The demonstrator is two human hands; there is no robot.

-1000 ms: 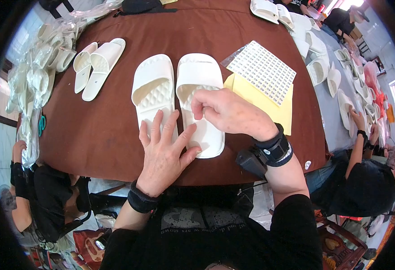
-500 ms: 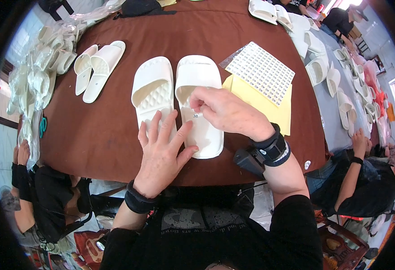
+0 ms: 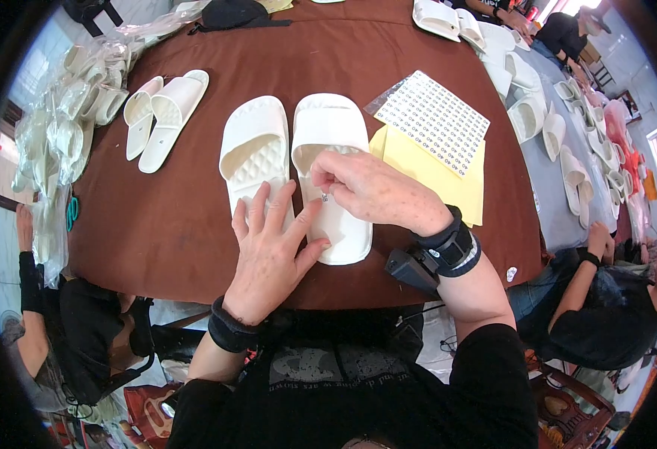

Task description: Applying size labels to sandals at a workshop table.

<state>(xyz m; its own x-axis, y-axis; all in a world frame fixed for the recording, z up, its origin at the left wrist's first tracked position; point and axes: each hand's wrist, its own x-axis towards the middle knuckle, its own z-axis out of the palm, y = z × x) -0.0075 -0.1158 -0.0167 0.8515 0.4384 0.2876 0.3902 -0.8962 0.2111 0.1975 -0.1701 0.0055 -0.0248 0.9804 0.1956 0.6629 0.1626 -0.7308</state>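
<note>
A pair of white slide slippers lies side by side in front of me, toes pointing away. My left hand (image 3: 272, 243) rests with fingers spread across the heel ends of the left slipper (image 3: 255, 138) and the right slipper (image 3: 332, 123), its thumb and forefinger on the right one. Above the right slipper's footbed, just behind its strap, my right hand (image 3: 369, 187) has its thumb and forefinger pinched together. Whatever may be between those fingertips is hidden. A small dark printed mark (image 3: 324, 198) on the footbed shows partly below them.
To the right lie a sheet of small round stickers (image 3: 437, 120) and yellow paper (image 3: 463, 198). Another slipper pair (image 3: 167, 123) lies left, near bagged slippers (image 3: 81, 105) and teal scissors (image 3: 71, 213). A grey table (image 3: 549, 202) holds more slippers. Co-workers sit at both sides.
My right hand has shifted slightly left and nearer to me, now covering part of the printed mark. My left hand stays in place. The co-worker's arm at the left has moved.
</note>
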